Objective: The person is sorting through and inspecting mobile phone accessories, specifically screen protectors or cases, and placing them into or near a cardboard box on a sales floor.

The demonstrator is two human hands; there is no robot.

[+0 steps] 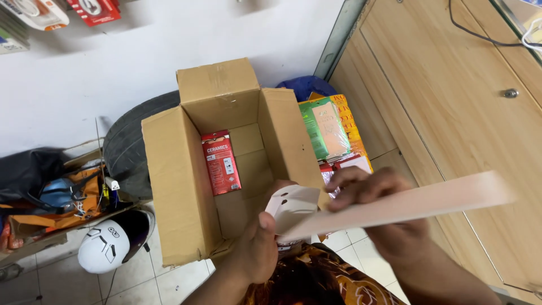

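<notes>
An open cardboard box [180,186] stands on the tiled floor with its flaps up. A flat red packet [221,162] lies on its bottom. Over the box's near right corner my left hand [257,245] grips the white hang-tab end of a long, thin pale pink package [418,204], which stretches out to the right, seen almost edge-on. My right hand [389,220] holds the same package from behind, fingers curled over its top edge near the tab.
A stack of green and orange flat packets [330,127] lies right of the box against a wooden cabinet [463,113]. A tyre [127,144], a white helmet [104,245] and a black and orange bag [45,189] sit at the left.
</notes>
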